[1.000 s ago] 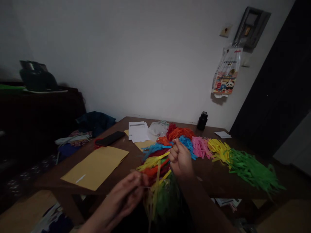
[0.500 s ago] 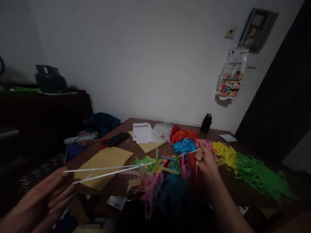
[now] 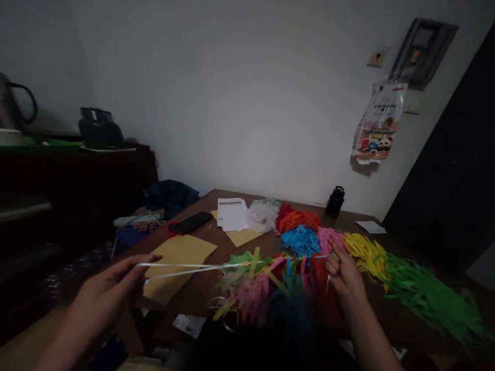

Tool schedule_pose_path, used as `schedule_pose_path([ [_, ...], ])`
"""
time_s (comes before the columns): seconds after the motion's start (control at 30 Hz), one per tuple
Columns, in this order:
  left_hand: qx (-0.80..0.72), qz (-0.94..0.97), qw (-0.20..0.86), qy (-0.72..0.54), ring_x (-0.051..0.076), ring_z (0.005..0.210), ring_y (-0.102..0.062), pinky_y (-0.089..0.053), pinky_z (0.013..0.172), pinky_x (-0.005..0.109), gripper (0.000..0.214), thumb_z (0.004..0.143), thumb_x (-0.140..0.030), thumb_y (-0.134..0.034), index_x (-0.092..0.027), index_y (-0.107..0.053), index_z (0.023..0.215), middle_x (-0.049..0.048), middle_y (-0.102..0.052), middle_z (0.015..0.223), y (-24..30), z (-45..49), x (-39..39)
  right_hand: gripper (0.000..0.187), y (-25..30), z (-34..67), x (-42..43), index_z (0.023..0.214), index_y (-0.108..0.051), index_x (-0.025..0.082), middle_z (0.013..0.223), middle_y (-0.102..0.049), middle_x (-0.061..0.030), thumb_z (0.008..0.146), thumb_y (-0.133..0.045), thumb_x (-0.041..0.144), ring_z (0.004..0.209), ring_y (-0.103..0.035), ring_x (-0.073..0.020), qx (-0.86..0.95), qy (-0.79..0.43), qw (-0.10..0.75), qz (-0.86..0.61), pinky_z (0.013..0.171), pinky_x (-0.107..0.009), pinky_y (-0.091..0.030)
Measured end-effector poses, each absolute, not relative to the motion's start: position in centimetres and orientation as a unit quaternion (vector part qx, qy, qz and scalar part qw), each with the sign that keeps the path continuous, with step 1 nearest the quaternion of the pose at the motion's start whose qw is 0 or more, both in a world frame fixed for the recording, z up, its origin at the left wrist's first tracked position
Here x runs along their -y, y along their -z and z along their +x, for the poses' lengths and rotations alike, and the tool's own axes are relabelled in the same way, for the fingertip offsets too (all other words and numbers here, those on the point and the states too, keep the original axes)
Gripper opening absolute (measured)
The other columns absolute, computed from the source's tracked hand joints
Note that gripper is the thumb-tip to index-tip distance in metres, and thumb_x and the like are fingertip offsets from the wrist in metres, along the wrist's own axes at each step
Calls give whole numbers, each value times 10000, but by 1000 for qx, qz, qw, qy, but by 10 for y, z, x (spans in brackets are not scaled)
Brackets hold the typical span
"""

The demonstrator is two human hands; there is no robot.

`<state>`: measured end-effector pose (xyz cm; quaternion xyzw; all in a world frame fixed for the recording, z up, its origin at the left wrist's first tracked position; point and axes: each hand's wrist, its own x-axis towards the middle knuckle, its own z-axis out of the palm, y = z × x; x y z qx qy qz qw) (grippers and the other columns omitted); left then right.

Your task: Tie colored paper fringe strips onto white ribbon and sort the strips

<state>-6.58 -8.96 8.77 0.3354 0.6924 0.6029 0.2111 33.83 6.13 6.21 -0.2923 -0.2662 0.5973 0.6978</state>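
A white string (image 3: pixel 209 267) runs taut, nearly level, between my two hands above the near side of the table. My left hand (image 3: pixel 110 291) pinches its doubled end between thumb and fingers. My right hand (image 3: pixel 344 273) is closed on the other end, with a short tail dangling below. From the right half of the string hangs a fringe of coloured paper strips (image 3: pixel 253 293), in green, yellow, pink, blue and red. Its lower part is blurred and dark. Behind my right hand lie piles of blue strips (image 3: pixel 299 239) and pink strips (image 3: pixel 330 237).
Orange-red strips (image 3: pixel 297 220), yellow strips (image 3: pixel 367 252) and green strips (image 3: pixel 429 288) lie on the brown table (image 3: pixel 193 304). Brown paper (image 3: pixel 181 278), a black phone-like slab (image 3: pixel 191 223), white sheets (image 3: pixel 232 214), a clear plastic bag (image 3: pixel 263 214) and a black bottle (image 3: pixel 335 201) are there too.
My left hand has come rightward and up, closer to my right hand. The string is held more level, and the fringe hangs below it. The view has turned slightly left.
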Motion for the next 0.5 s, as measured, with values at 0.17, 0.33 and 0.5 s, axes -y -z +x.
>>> schedule_pose_path([
  [0.17,-509,207,430,-717,67,374,-280,-301,395,158,519,910,-611,-430,-157,-625,749,-91,-341,370,-100,-54,79,431,-50,349,-74,619,-433,186,431,-278,165,607,-861,236,309,-208,6,242,-588,711,-301,275,-109,-157],
  [0.33,-470,64,436,-765,24,316,-264,-204,370,88,474,1027,-258,-228,-154,-458,626,-95,-322,342,-122,-77,71,369,-49,370,-93,639,-458,195,414,-269,161,686,-818,260,287,-210,-5,226,-566,727,-316,259,-123,-181],
  [0.5,-525,174,322,-769,5,310,-278,-227,439,46,469,891,66,-74,-162,-373,610,-109,-329,326,-115,-144,53,327,-50,382,-109,652,-471,208,400,-297,148,756,-775,264,281,-225,-23,212,-550,738,-328,246,-139,-225],
])
